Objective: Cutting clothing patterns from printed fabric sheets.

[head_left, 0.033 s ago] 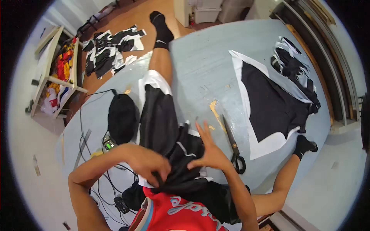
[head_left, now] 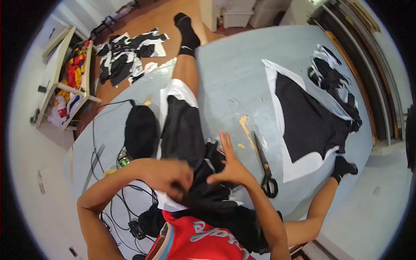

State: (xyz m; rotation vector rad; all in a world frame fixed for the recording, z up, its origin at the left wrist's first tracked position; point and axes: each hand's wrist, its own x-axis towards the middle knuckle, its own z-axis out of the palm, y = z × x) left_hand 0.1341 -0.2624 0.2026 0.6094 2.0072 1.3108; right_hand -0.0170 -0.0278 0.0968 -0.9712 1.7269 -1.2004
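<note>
My left hand (head_left: 169, 175), blurred, has curled fingers closed on dark fabric near my lap. A long black panel with white edging (head_left: 180, 125) lies over my outstretched left leg, and more rumpled black cloth (head_left: 203, 195) is bunched beneath both hands. My right hand (head_left: 227, 167) hovers at that cloth's right side, fingers spread and thumb toward my left hand. Black scissors with large loop handles (head_left: 266, 173) lie just right of my right hand.
A black-and-white cut piece (head_left: 303, 121) and a fabric heap (head_left: 329, 78) occupy the table's right. Left are a black bundle (head_left: 139, 130), cables and a small device (head_left: 124, 159). Cut fabrics (head_left: 121, 60) cover floor beyond, near a shelf (head_left: 86, 97). My right foot (head_left: 344, 167) rests at right.
My left hand has moved slightly up with the dark fabric. My right hand has shifted a little up and left, still spread. The whole view has shifted slightly.
</note>
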